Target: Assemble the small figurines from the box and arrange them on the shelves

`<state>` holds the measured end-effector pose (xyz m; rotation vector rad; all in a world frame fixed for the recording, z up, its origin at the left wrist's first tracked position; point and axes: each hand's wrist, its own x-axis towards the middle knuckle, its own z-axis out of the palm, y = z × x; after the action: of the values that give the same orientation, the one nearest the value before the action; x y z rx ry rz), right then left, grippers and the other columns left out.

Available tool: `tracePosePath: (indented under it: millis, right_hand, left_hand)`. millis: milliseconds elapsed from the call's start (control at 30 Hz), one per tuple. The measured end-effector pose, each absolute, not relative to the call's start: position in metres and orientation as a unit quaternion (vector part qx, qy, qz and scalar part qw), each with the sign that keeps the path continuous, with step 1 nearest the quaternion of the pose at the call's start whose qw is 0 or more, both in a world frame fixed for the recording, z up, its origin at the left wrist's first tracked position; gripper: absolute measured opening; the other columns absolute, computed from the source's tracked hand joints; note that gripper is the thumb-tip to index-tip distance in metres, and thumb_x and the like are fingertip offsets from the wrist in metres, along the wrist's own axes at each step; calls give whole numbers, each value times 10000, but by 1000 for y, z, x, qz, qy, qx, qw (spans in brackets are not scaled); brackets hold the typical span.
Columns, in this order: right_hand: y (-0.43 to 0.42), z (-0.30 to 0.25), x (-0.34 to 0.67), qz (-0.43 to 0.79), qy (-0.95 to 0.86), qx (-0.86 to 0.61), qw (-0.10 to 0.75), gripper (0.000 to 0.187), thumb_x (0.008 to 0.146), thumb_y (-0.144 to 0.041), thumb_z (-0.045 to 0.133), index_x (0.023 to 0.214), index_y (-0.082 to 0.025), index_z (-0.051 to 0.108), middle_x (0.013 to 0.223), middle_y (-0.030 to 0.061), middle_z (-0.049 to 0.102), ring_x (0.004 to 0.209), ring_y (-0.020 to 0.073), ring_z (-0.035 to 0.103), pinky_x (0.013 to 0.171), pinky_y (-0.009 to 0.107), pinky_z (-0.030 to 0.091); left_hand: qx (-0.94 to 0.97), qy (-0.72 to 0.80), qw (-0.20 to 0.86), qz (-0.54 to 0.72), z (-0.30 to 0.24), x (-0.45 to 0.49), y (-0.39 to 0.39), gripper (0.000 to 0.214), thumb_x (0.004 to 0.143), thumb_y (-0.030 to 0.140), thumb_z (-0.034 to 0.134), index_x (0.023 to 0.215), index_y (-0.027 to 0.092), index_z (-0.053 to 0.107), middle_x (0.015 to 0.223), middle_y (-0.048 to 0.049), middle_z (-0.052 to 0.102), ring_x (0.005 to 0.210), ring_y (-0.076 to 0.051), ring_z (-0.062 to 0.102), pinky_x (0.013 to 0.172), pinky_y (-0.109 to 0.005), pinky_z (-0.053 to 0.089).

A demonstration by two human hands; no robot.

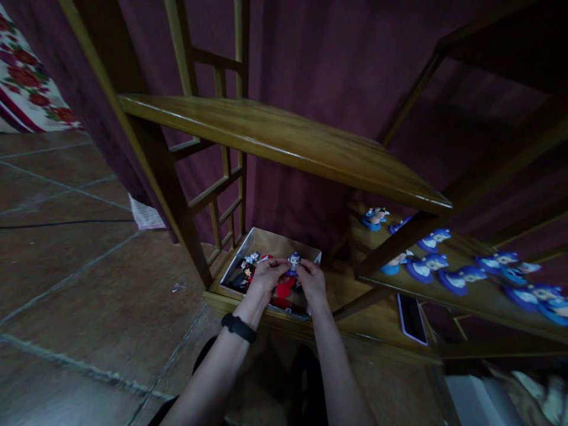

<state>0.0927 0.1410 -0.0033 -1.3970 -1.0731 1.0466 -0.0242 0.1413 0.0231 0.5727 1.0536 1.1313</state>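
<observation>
blue figurine (293,261) pinched between left hand (268,277) and right hand (312,279) just above the open box (284,241) on the low shelf (377,322), more toys (243,277) left inside, a row of blue ones (459,278) already on the side shelf (488,303).

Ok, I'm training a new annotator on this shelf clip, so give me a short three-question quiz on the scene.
1. True or false: the phone lies inside the box.
2. Multiple choice: the figurine held over the box is mainly A) blue B) green C) yellow.
3. Fill in: the black band sits on the ___ wrist.
Key: 1 false, it lies on the bottom shelf, right of the box; 2 A; 3 left.
</observation>
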Motion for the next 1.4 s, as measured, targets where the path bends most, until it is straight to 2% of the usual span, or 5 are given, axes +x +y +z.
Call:
tracePosePath:
  millis: [600, 1000, 1400]
  right_hand:
    - [138, 4, 87, 451, -455, -554, 531, 237, 668, -330, 582, 853, -196, 648, 792, -3, 676, 768, 163, 596, 719, 266, 462]
    - [140, 1, 86, 456, -444, -550, 540, 260, 652, -318, 612, 883, -199, 602, 857, 10, 678, 827, 174, 605, 765, 288, 464]
    - [138, 3, 89, 462, -445, -554, 531, 278, 676, -284, 540, 915, -203, 657, 866, -3, 685, 821, 162, 601, 754, 266, 459]
  left_hand:
    - [237, 461, 683, 514, 16, -26, 143, 228, 494, 101, 752, 683, 126, 627, 609, -7, 636, 535, -102, 590, 521, -206, 474]
    - [238, 441, 688, 525, 22, -23, 139, 194, 532, 72, 693, 708, 126, 630, 610, -15, 626, 565, -115, 591, 536, -219, 485]
    - [201, 449, 691, 530, 20, -22, 141, 169, 556, 50, 699, 693, 122, 632, 612, -19, 632, 538, -109, 588, 522, -219, 483]
